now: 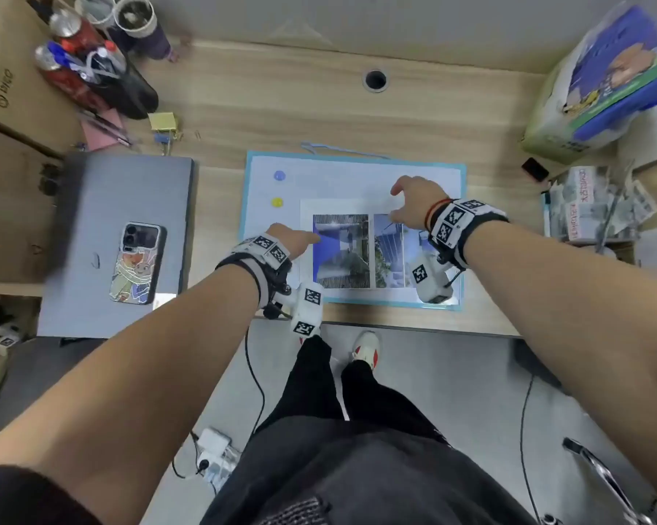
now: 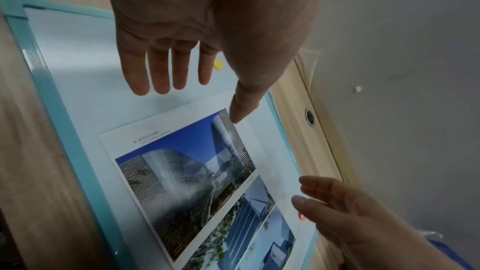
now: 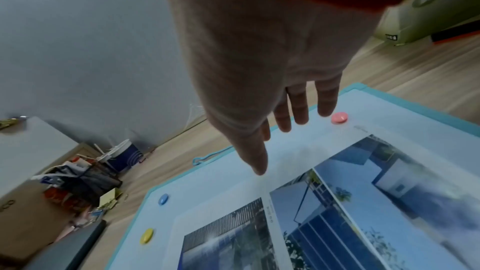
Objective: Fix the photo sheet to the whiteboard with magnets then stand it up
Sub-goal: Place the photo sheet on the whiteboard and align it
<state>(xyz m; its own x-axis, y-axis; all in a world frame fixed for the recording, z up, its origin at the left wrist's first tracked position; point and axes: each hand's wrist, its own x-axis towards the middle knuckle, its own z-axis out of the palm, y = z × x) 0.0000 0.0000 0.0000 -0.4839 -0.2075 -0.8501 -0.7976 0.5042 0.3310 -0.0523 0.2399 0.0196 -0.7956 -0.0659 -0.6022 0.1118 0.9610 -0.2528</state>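
Head view: both hands' fingers point(image 1: 397, 191) spread, empty, over photo sheet point(image 1: 342, 252).

Light wood-grain desk point(image 1: 281, 108) with a round cable hole point(image 1: 375, 79) near its far edge. Lying directly on it: a teal-framed whiteboard point(image 1: 357, 176) flat at the front centre, a closed grey laptop point(image 1: 103, 206) to its left, a black mesh pen holder point(image 1: 130, 92) tipped at far left. Also a yellow sticky-note pad point(image 1: 163, 121), a pink paper point(image 1: 99, 136), a small black box point(image 1: 535, 169), and a plastic-wrapped tissue pack point(image 1: 599, 81) at far right.

The whiteboard point(image 1: 357, 164) lies flat on the tabletop point(image 1: 281, 108). The photo sheet point(image 1: 342, 252) lies on it. A laptop point(image 1: 103, 206) lies left, with a phone point(image 1: 137, 263) on top.
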